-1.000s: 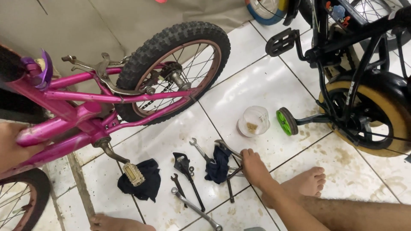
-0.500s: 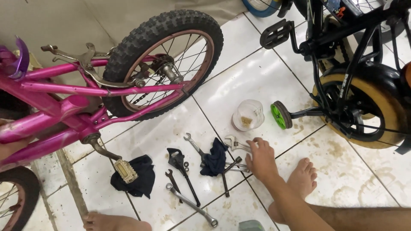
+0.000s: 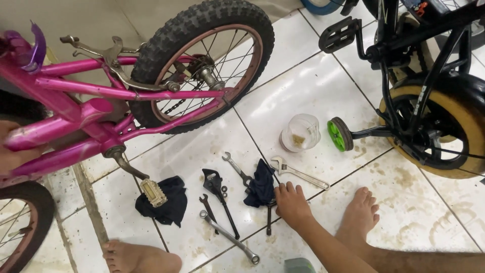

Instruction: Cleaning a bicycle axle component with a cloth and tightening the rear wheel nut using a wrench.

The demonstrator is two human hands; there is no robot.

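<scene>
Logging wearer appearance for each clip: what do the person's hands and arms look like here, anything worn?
Both hands are bare. The right hand and its forearm show no glove, sleeve, watch or ring. Only part of the left hand shows at the frame edge, also ungloved.

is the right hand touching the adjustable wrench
Apart: the head view shows bare tile between the right hand and the adjustable wrench; the fingertips rest by the dark cloth.
</scene>
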